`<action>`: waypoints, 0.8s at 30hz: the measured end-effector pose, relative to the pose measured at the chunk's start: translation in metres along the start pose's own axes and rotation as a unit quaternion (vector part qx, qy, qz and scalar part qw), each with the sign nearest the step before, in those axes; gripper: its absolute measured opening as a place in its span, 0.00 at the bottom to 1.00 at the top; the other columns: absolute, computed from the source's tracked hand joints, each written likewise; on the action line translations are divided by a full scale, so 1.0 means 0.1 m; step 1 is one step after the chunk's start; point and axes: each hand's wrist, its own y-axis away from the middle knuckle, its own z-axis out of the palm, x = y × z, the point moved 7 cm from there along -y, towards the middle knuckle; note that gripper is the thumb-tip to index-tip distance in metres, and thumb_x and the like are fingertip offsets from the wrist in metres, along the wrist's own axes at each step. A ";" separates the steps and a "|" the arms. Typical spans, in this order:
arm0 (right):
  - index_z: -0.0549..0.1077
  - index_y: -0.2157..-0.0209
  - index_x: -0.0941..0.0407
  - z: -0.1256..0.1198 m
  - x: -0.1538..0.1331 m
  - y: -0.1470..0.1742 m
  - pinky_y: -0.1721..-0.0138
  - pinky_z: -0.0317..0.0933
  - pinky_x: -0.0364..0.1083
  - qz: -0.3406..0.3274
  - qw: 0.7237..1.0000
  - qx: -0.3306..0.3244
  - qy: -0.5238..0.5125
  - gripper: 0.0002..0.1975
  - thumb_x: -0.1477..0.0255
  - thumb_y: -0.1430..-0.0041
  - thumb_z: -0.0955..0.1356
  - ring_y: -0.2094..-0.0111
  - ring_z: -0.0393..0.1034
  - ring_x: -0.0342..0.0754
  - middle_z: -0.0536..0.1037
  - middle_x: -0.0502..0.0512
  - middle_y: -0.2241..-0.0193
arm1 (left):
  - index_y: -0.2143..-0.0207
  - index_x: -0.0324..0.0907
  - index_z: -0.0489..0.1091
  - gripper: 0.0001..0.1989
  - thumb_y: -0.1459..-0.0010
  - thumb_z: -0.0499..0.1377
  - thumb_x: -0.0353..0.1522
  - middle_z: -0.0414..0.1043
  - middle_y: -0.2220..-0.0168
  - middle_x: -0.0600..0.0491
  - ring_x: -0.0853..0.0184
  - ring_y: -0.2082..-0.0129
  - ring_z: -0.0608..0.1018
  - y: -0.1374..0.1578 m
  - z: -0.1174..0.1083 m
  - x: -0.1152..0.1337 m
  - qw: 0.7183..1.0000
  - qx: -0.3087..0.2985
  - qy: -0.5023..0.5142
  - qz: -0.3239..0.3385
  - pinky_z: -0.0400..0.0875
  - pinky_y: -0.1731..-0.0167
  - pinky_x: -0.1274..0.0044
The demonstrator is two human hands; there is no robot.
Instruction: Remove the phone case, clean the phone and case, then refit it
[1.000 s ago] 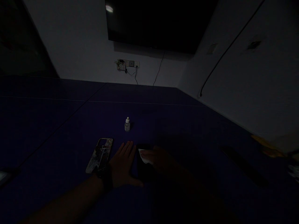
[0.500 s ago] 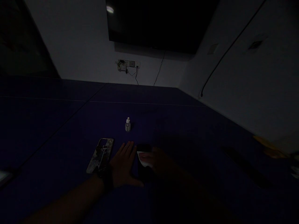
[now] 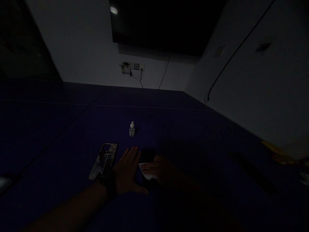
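Note:
My left hand (image 3: 126,171) lies flat with its fingers stretched out, beside a dark flat slab that looks like a phone (image 3: 147,154). A dark band circles that wrist. My right hand (image 3: 160,170) presses a small white cloth (image 3: 149,176) down on the slab, fingers bent over it. Much of the slab is hidden by the cloth, my right hand and the gloom. Left of my left hand rests a patterned phone case (image 3: 104,162) with a camera cut-out. A small white-capped dropper bottle (image 3: 131,131) stands upright beyond my fingertips.
Everything rests on a dark blue surface (image 3: 72,141) with thin seams. To the right lies a long dark strip (image 3: 252,172), with a yellowish item (image 3: 277,151) farther off. Wall sockets (image 3: 132,66) with cables and a large dark screen (image 3: 159,25) are on the far wall.
My right hand has slid the white cloth toward me and slightly left over the dark slab. My left hand, the bottle and the phone case have stayed in place.

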 end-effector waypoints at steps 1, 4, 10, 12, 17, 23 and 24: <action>0.77 0.52 0.52 0.02 -0.02 0.01 0.54 0.58 0.52 -0.014 1.000 -0.002 -0.015 0.19 0.76 0.38 0.61 0.52 0.73 0.50 0.77 0.55 0.46 | 0.31 0.30 0.46 0.69 0.61 0.47 0.73 0.44 0.31 0.29 0.39 0.31 0.50 0.00 0.00 0.00 1.000 -0.001 -0.002 -0.001 0.46 0.35 0.52; 0.80 0.58 0.50 -0.03 0.09 0.15 0.51 0.57 0.53 -0.001 0.998 0.030 -0.047 0.19 0.78 0.40 0.61 0.55 0.75 0.49 0.82 0.52 0.53 | 0.31 0.30 0.47 0.70 0.62 0.48 0.73 0.44 0.31 0.29 0.39 0.31 0.50 0.00 -0.02 0.00 1.000 -0.005 -0.006 -0.010 0.46 0.35 0.53; 0.76 0.49 0.51 -0.18 0.28 0.21 0.52 0.59 0.54 0.088 0.993 0.072 0.021 0.23 0.78 0.41 0.60 0.56 0.74 0.52 0.78 0.56 0.47 | 0.31 0.31 0.45 0.69 0.61 0.48 0.73 0.42 0.30 0.29 0.39 0.31 0.49 0.01 0.01 -0.01 1.000 -0.002 0.006 -0.007 0.43 0.35 0.53; 0.76 0.48 0.52 -0.10 0.16 0.12 0.53 0.59 0.53 0.056 0.998 0.032 0.021 0.22 0.77 0.40 0.61 0.56 0.74 0.52 0.77 0.56 0.45 | 0.30 0.32 0.44 0.69 0.61 0.49 0.73 0.42 0.30 0.30 0.39 0.31 0.49 0.01 0.01 -0.01 1.000 0.004 0.005 -0.003 0.43 0.35 0.53; 0.79 0.57 0.50 -0.07 0.10 0.16 0.50 0.57 0.54 0.015 0.998 0.036 -0.040 0.18 0.78 0.40 0.61 0.55 0.74 0.50 0.81 0.52 0.52 | 0.32 0.27 0.47 0.70 0.62 0.48 0.73 0.44 0.31 0.27 0.38 0.31 0.49 0.00 0.00 -0.01 1.000 0.000 0.004 -0.010 0.46 0.35 0.52; 0.74 0.45 0.53 -0.10 0.20 0.14 0.52 0.57 0.54 0.067 0.996 0.055 0.018 0.22 0.77 0.39 0.61 0.52 0.72 0.53 0.75 0.57 0.44 | 0.31 0.30 0.46 0.69 0.61 0.47 0.73 0.42 0.30 0.29 0.39 0.31 0.49 0.01 -0.01 0.00 1.000 0.000 0.006 -0.001 0.45 0.35 0.51; 0.74 0.45 0.53 -0.06 0.15 0.09 0.53 0.57 0.54 0.047 0.998 0.039 0.016 0.22 0.77 0.38 0.61 0.51 0.72 0.53 0.74 0.57 0.43 | 0.31 0.29 0.47 0.69 0.61 0.47 0.73 0.42 0.31 0.28 0.38 0.31 0.49 0.01 -0.01 0.00 1.000 -0.004 0.005 -0.002 0.45 0.35 0.51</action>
